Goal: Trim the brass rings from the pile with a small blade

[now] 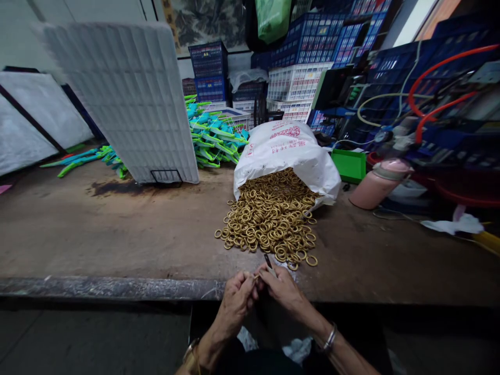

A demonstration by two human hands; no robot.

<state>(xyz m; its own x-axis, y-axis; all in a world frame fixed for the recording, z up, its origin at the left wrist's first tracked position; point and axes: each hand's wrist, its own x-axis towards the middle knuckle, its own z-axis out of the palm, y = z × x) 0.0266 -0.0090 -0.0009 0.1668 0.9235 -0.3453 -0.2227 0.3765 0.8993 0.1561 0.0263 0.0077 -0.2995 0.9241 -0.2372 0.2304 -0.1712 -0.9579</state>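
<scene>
At the table's front edge, my left hand (236,298) pinches a small gold ring (256,277), mostly covered by the fingers. Close against it, my right hand (282,285) is closed around a slim knife-like tool (269,262) with a dark tip pointing up and away; the rest of its length is hidden in the palm. Just beyond both hands lies a heap of gold rings (265,224). They spill from the mouth of a white sack (281,143) with red print, which lies on its side.
A grey-white ribbed panel (128,99) stands upright in a black wire stand (166,178) at left. Behind it are green and turquoise plastic pieces (216,135). To the right are a green tray (349,165), a pink bottle (378,185) and red hoses (424,112). Stacked crates (308,39) stand behind.
</scene>
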